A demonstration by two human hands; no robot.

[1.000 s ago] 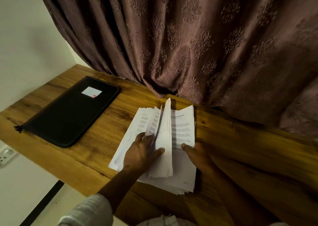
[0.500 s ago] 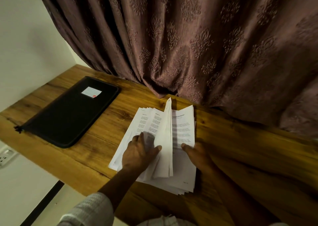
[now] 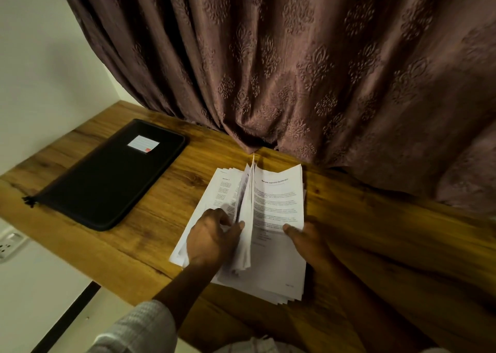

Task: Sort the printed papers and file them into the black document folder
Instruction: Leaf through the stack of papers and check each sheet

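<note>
The left grip [image 3: 212, 237] had turned more sheets leftward and pinched the upright ones; the right grip [image 3: 308, 242] thumb-clamped the printed papers [image 3: 276, 207] at 6 o'clock. The black document folder [image 3: 107, 175], at 10 o'clock, lay closed, so filing waited.

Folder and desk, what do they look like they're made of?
Folder: probably matte black fabric or faux leather, going by its dull surface and soft, rounded edge. Desk: wood or wood-look laminate with a slight sheen. Knots and grain show, but the picture can't settle which.
</note>
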